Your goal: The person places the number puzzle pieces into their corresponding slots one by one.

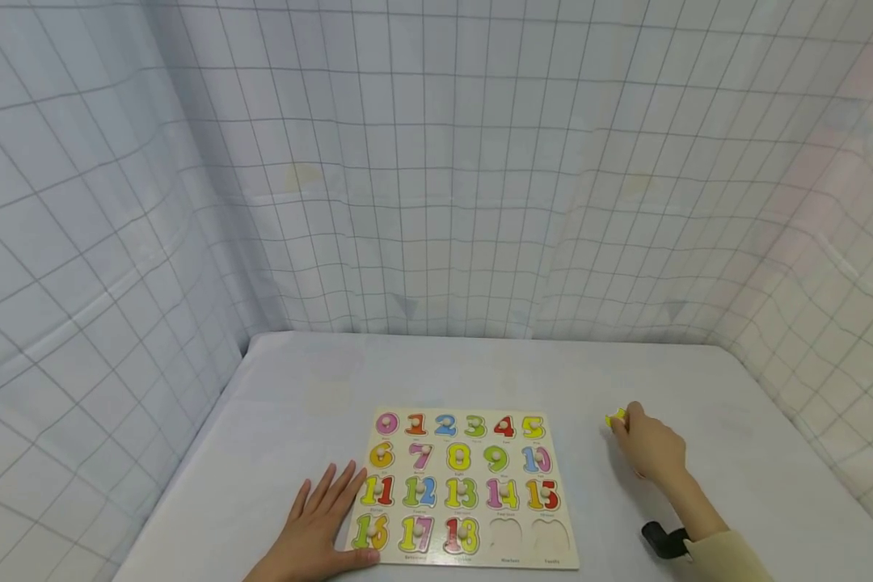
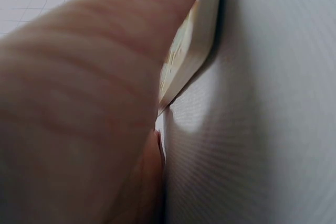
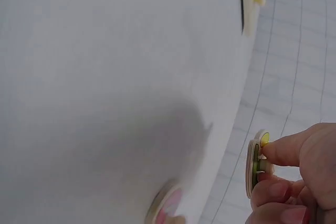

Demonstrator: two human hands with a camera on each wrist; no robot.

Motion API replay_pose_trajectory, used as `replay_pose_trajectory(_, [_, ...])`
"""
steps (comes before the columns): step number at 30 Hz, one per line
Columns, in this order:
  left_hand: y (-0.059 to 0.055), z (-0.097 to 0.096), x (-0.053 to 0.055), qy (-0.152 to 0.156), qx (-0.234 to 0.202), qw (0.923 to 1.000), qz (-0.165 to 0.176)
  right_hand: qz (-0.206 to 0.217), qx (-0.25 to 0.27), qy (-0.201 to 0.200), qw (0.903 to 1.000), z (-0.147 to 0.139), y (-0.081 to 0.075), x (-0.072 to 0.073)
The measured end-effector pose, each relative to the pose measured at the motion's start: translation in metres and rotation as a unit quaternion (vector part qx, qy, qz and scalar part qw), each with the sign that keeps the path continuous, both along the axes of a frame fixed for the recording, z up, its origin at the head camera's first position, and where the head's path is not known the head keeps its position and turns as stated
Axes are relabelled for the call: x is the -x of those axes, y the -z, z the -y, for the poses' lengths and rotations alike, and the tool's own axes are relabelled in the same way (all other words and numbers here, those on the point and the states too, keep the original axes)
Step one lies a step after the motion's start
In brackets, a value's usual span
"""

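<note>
A wooden number puzzle board (image 1: 436, 556) lies flat on the table with colored number pieces from 0 to 18 in its recesses. Two recesses at its lower right hold no piece. My left hand (image 1: 313, 525) rests with spread fingers along the board's left edge, its thumb by the 16. To the right of the board, my right hand (image 1: 651, 444) pinches the peg of a yellow and green number puzzle piece (image 3: 253, 169), raised above the table; its digits are not readable. A pink piece (image 3: 169, 203) with a peg lies on the table in the right wrist view, hidden from the head view.
A white cloth covers the table (image 1: 320, 368). White grid-patterned curtains (image 1: 466, 178) enclose the back and both sides. A black wrist strap device (image 1: 665, 540) sits at my right wrist.
</note>
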State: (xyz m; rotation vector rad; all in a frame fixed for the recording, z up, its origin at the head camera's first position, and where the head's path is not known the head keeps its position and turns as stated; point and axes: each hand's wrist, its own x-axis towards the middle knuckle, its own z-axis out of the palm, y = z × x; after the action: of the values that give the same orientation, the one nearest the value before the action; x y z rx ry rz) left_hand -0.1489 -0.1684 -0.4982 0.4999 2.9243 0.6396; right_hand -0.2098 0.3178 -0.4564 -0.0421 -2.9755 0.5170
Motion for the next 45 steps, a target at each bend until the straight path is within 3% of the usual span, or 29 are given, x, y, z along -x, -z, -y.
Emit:
replay_pose_trajectory(4, [0.001,0.000,0.000,0.000,0.005,1.0000,0.000,-0.035,-0.005,-0.057,0.9977,0.032,-0.003,-0.002])
replay_pose_trajectory(9, [0.003,0.000,0.001,0.001,0.006,1.0000,-0.002,-0.011,0.017,-0.144,0.9893,0.070,-0.006,-0.011])
replay_pose_trajectory(15, [0.003,0.000,0.001,0.001,0.006,1.0000,-0.007,0.052,0.020,-0.275,0.9599,0.104,-0.008,-0.028])
replay_pose_trajectory(19, [0.004,0.000,0.001,0.001,0.005,1.0000,-0.006,0.096,0.026,-0.325,0.9406,0.120,-0.007,-0.039])
replay_pose_trajectory(23, [0.003,-0.001,0.001,0.001,0.006,1.0000,-0.005,0.132,0.016,-0.348,0.9279,0.130,0.000,-0.048])
replay_pose_trajectory(28, [0.002,-0.001,0.001,0.001,0.005,1.0000,-0.002,0.129,0.008,-0.375,0.9178,0.135,0.007,-0.054])
replay_pose_trajectory(37, [0.003,-0.001,0.000,0.000,0.000,1.0000,0.002,0.127,-0.013,-0.378,0.9171,0.138,0.004,-0.056])
replay_pose_trajectory(45, [0.003,0.000,0.001,0.001,0.002,1.0000,-0.003,0.124,-0.013,-0.362,0.9239,0.139,0.007,-0.060])
